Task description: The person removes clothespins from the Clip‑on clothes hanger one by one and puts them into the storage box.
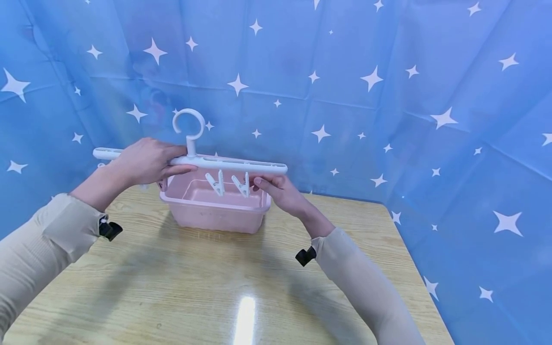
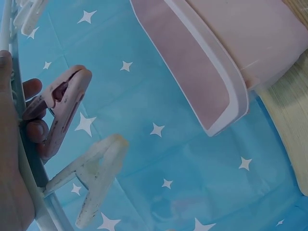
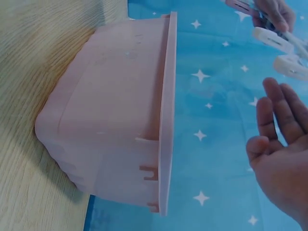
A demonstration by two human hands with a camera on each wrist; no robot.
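A white clip hanger (image 1: 241, 166) with a round hook hangs in the air above a pink plastic basin (image 1: 215, 218). My left hand (image 1: 148, 163) grips its bar just left of the hook. Two white clips (image 1: 241, 186) dangle from the right half of the bar. Under the left half, a pink clip (image 2: 72, 103) and another white clip (image 2: 103, 175) show in the left wrist view. My right hand (image 1: 280, 191) is beside the outermost right clip, below the bar's end. Its fingers look loosely extended and apart from the clips in the right wrist view.
The basin stands toward the back of a wooden table (image 1: 207, 297). A blue curtain with white stars (image 1: 327, 105) hangs behind and to the right. Black straps (image 1: 305, 256) are on both wrists.
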